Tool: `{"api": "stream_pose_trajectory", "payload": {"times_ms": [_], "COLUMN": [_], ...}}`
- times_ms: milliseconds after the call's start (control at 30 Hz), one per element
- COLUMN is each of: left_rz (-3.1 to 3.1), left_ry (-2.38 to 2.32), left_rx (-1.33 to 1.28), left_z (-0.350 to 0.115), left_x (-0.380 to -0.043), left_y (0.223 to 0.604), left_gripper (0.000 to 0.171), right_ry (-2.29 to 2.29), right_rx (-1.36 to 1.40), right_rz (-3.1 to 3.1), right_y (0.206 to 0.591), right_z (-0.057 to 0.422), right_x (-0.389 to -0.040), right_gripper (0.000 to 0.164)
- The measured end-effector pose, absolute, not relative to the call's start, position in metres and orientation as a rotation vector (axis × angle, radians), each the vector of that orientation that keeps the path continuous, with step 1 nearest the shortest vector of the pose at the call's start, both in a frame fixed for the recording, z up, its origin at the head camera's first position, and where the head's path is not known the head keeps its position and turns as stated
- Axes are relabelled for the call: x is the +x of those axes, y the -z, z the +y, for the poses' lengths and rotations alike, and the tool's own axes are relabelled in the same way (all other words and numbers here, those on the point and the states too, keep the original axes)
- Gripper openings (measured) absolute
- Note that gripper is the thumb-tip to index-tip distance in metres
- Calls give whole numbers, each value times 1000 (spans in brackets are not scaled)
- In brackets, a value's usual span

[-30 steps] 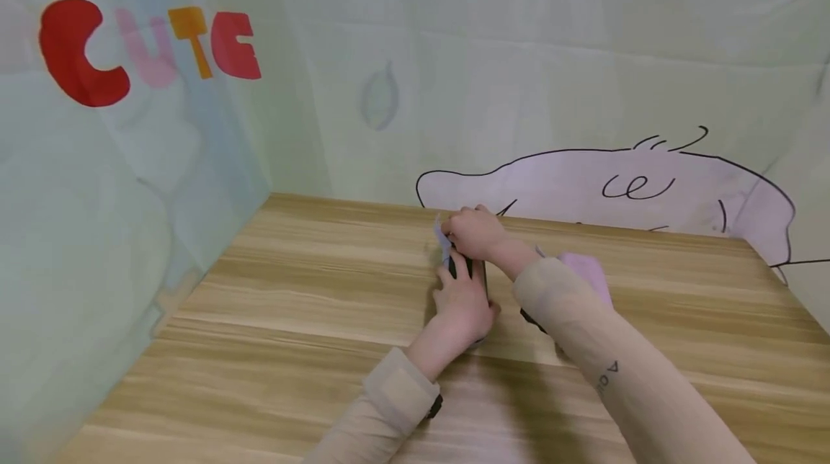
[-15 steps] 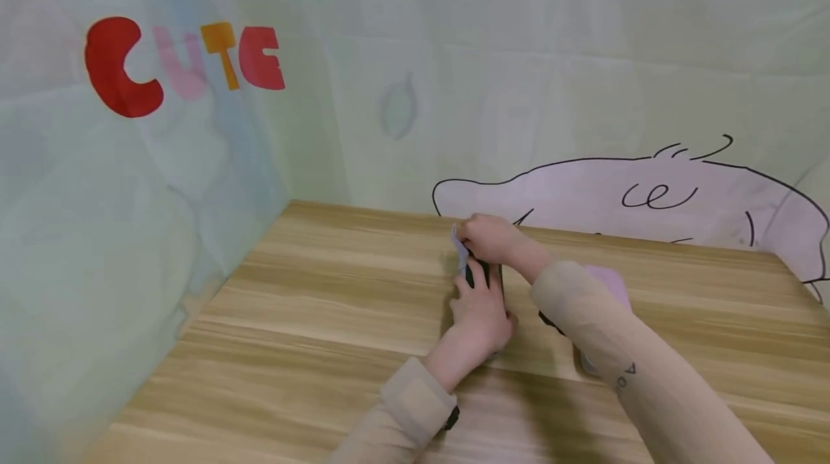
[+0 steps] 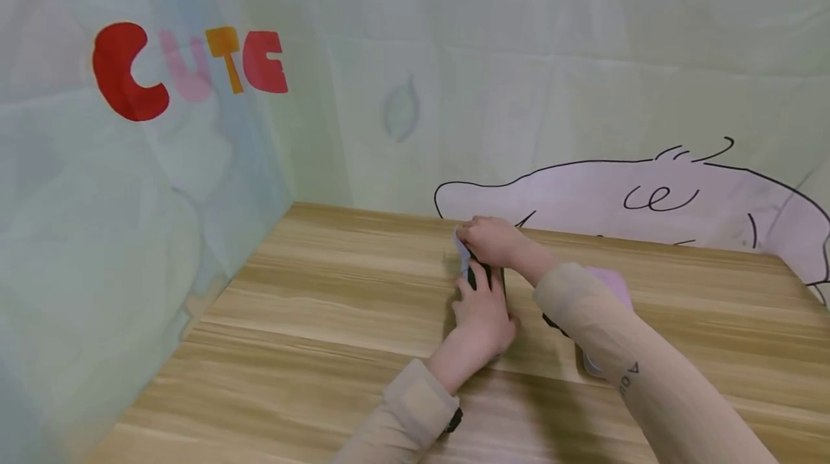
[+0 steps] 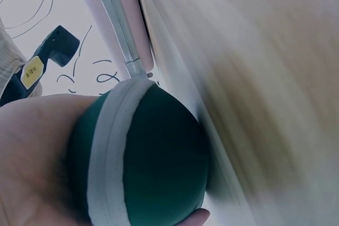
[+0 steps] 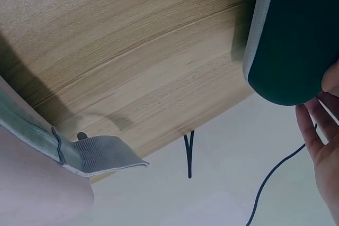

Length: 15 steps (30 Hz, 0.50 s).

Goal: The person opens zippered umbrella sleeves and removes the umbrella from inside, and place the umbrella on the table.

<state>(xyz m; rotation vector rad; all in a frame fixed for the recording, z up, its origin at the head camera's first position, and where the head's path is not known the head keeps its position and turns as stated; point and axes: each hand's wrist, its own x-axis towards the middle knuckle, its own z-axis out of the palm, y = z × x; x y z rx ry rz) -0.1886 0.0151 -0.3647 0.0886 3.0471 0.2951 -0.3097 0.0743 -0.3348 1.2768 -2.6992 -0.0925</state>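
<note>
A dark green zip case (image 4: 164, 152) with a pale grey zip band stands on the wooden table. My left hand (image 3: 483, 313) grips it from the near side, fingers spread over its side. Fingers of my right hand (image 3: 491, 239) are curled at the far end, with a pale bluish strip (image 3: 461, 246) beside them. In the right wrist view, the fingertips touch the rounded end of the case; what they pinch is partly hidden. A lilac zip case (image 3: 612, 284) lies under my right forearm, its grey end tab (image 5: 108, 154) sticking out.
The wooden table (image 3: 324, 291) ends at a printed cloth backdrop (image 3: 493, 104) behind and at the left. A thin black cord (image 5: 273, 173) shows beyond the table edge in the right wrist view. Each wrist wears a dark strap.
The head view has turned slightly left, so everything sits further right in it. Both hands stay on the dark green case in nearly the same pose.
</note>
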Motion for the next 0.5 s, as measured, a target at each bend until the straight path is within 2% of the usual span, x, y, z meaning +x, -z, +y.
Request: {"api": "stream_pose_trajectory", "payload": {"times_ms": [500], "left_rz": [3042], "left_ry": [-256], "left_rx": [93], "left_z": [16], "left_x": [-188], "left_y": [363], "left_gripper": [80], "right_ry": [112], "right_rx": [1237], "right_rz": [-2745], "right_y": [335], "right_z": [74], "right_x": [-310], "right_gripper": [16]}}
